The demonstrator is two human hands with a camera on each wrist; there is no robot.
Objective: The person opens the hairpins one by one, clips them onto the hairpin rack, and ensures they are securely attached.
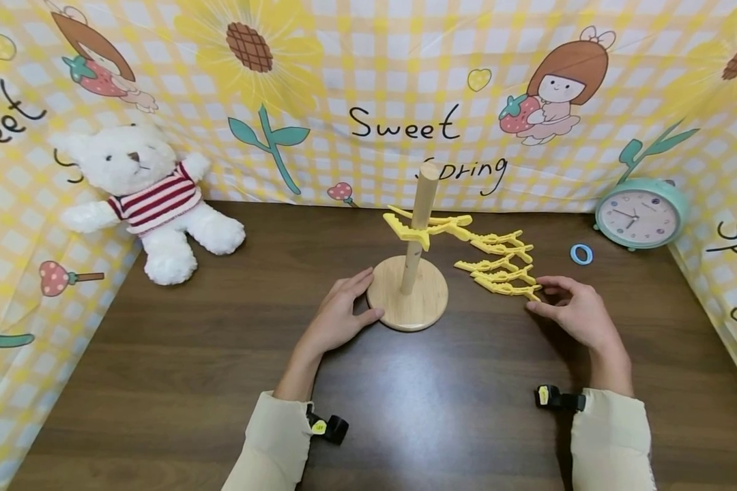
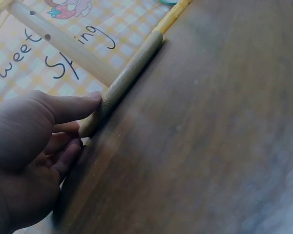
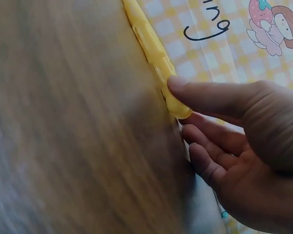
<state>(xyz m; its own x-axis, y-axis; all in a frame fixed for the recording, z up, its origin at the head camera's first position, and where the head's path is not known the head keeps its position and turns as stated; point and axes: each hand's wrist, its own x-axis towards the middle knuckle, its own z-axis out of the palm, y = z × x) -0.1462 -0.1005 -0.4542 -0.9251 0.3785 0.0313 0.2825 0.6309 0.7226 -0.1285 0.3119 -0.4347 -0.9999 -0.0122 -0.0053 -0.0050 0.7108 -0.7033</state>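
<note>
A wooden stand [image 1: 409, 310] has a round base and an upright pole [image 1: 426, 194]. My left hand [image 1: 338, 310] grips the left rim of its base, thumb and fingers at the edge; the left wrist view shows the base [image 2: 132, 73] lying on the table with the thumb on its rim. Yellow alligator hair clips [image 1: 408, 230] are clamped on the pole at mid-height. Several more yellow clips [image 1: 497, 264] lie in a row to the right of the stand. My right hand [image 1: 580, 314] pinches the handle end of the nearest clip [image 3: 154, 53] between thumb and fingers.
A blue ring [image 1: 581, 254] lies beyond the right hand, and a mint-green alarm clock [image 1: 640, 215] stands at the back right. A white teddy bear [image 1: 160, 198] in a striped sweater sits at the back left. Patterned cloth [image 1: 393, 68] walls the dark wooden table [image 1: 178, 382].
</note>
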